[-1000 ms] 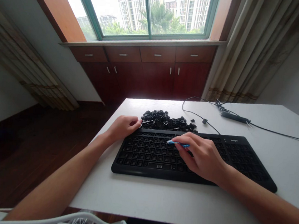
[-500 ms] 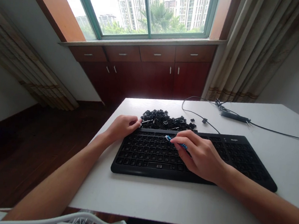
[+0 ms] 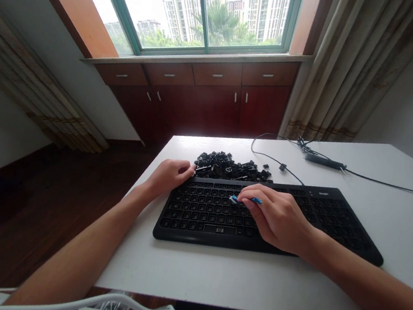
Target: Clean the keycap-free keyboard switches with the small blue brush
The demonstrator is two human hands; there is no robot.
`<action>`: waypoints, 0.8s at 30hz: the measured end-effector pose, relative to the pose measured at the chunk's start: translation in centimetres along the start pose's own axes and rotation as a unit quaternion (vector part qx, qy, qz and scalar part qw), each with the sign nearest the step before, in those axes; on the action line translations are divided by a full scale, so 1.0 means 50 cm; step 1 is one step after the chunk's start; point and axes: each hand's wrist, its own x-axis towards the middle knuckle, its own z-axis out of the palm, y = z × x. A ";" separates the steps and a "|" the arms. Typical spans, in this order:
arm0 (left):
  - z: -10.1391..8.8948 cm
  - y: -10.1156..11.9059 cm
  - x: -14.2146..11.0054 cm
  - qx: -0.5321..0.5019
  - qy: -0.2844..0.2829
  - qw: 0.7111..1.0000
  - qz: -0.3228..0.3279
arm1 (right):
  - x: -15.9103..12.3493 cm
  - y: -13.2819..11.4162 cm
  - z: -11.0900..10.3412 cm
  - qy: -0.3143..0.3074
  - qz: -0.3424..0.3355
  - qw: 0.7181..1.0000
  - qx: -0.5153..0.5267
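A black keyboard (image 3: 198, 227) with its keycaps off lies on the white table, its bare key sockets showing. My right hand (image 3: 277, 215) is closed around a blue toothbrush (image 3: 256, 200). The brush's pale bristle end points left, over the upper middle rows of sockets. At the keyboard's far left corner, my left hand (image 3: 169, 176) has its fingers closed and seems to grip the edge; its fingertips are partly hidden. Just beyond those fingers, a heap of loose black keycaps (image 3: 223, 166) lies along the keyboard's back edge.
A black cable (image 3: 266, 155) runs from the keyboard's back to a bundled cord with a dark sleeve (image 3: 324, 162) on the table (image 3: 215, 275). A white curved tube (image 3: 100, 302) crosses the near left. Dark red cabinets (image 3: 212, 106) stand under the window beyond.
My right hand has tilted, and the toothbrush's bristle end has come slightly nearer and to the right over the sockets. My left hand and the keyboard stay where they were.
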 end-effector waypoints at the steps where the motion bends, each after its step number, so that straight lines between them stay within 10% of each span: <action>1: 0.000 0.000 0.000 0.000 0.000 1.000 0.000 | 0.000 0.001 0.001 0.004 -0.002 1.000 -0.003; 24: 0.001 -0.003 0.000 0.001 -0.004 1.000 -0.003 | -0.007 0.013 0.011 0.055 -0.010 0.998 -0.025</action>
